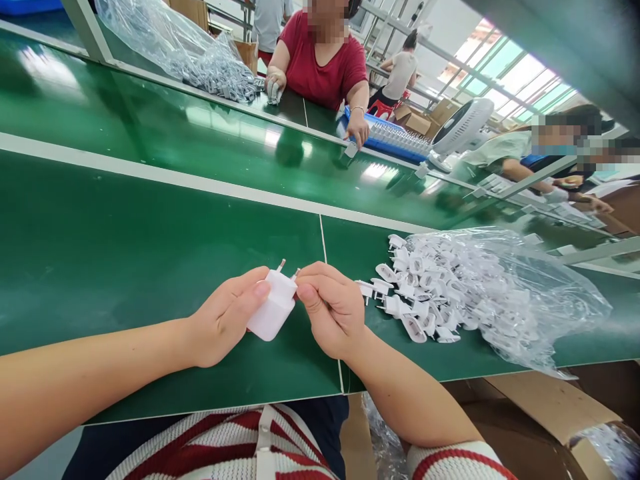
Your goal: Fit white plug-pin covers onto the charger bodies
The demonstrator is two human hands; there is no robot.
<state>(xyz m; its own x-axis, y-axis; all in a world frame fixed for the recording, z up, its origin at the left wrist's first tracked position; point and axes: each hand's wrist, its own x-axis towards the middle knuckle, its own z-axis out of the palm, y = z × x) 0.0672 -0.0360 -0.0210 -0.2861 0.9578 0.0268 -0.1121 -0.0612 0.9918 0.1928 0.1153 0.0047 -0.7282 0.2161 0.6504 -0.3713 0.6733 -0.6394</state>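
A white two-pin charger plug (271,313) is held over the near green bench, its metal pins pointing up and away from me. My left hand (227,313) is closed around its left side, thumb on the top face. On the right, my right hand (333,307) has its thumb and forefinger pinched at the plug's upper right corner, beside one pin. The fingertips partly cover that corner. Nearest to my right hand lies a heap of loose white plug heads (425,280), some spilling toward it from a clear plastic bag (545,293).
Beyond the bench runs a green conveyor belt (210,140) behind a pale rail (150,175). Across it a person in red (325,67) touches a small white piece. A blue tray (395,137) and a fan (463,127) stand there. Open cardboard boxes (550,407) sit below right.
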